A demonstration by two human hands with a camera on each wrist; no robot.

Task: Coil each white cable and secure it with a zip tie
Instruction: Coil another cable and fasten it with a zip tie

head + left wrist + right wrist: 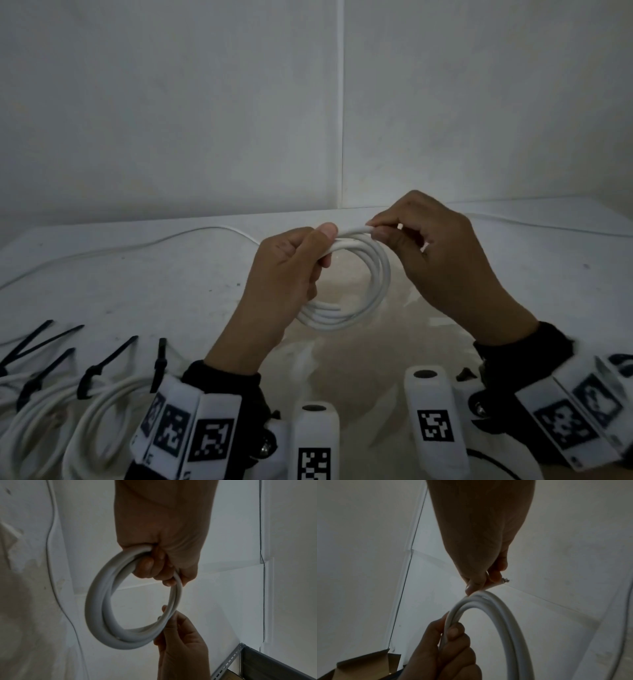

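Note:
A white cable [370,284] wound into a round coil of several turns hangs in the air above the table. My left hand [291,260] grips the coil's upper left side, thumb on top and fingers curled round the turns [154,563]. My right hand [411,240] pinches the cable's free end at the top of the coil. In the right wrist view that cut end [503,580] sticks out past my fingertips, and the coil [496,608] curves below. No zip tie is on this coil.
At the table's front left lie coiled white cables [85,411] tied with black zip ties [102,363]. A thin white wire [154,241] runs across the far side of the table [548,274]. A wall stands behind. A cardboard box [364,665] shows in the right wrist view.

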